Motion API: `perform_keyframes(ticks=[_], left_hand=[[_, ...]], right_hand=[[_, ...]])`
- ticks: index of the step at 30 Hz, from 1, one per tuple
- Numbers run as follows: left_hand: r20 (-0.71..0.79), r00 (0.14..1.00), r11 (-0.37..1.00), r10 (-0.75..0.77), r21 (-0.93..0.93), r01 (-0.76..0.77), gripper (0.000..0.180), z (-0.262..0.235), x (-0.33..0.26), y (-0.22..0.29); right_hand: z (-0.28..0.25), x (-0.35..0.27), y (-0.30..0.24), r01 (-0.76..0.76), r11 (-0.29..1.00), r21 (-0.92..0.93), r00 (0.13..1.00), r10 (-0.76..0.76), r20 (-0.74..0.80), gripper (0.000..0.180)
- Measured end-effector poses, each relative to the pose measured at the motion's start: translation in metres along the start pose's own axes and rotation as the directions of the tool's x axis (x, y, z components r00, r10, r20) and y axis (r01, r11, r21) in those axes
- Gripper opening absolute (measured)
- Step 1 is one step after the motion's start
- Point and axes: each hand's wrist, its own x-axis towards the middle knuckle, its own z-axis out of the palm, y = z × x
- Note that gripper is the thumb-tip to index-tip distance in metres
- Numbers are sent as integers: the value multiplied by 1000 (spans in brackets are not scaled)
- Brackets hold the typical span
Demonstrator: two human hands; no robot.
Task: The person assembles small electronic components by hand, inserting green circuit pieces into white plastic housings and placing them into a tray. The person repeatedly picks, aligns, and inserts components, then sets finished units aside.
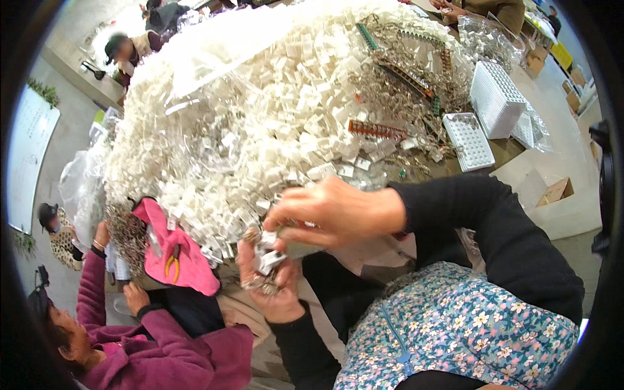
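Note:
My left hand is cupped, palm up, at the near edge of the heap, fingers curled round small white plastic pieces and some thin metal bits. My right hand reaches over from the right, its thumb and fingers closed together at the white pieces above the left palm. Slight blur covers the right fingers, and whatever they pinch is too small to make out. Just beyond both hands spreads a large heap of small white plastic pieces.
Coloured slotted strips lie among thin metal parts at the heap's right. White trays with round hollows are stacked beyond. At left, a co-worker in a purple sleeve sits near a pink cloth with yellow-handled pliers.

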Motion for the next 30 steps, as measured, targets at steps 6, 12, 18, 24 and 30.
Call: perform_keyframes(ticks=[6, 12, 18, 24, 30], left_hand=[[256, 967, 953, -1, 294, -77, 33, 68, 52, 43], [325, 849, 273, 417, 846, -458, 24, 124, 197, 96], [414, 862, -714, 291, 694, -92, 54, 98, 256, 123], [538, 793, -583, 286, 755, -302, 26, 129, 184, 91], [396, 885, -609, 244, 773, -178, 9, 56, 54, 76]], right_hand=[[-21, -49, -4, 6, 991, 133, 999, -11, 35, 11], [-29, -72, 2, -38, 986, 161, 999, 36, 17, 12], [-35, -84, 4, -32, 988, 149, 999, 34, -8, 11], [-35, -89, 5, -50, 993, 110, 999, 50, 1, 12], [-14, -109, 3, -86, 990, 112, 996, 84, 20, 12]])
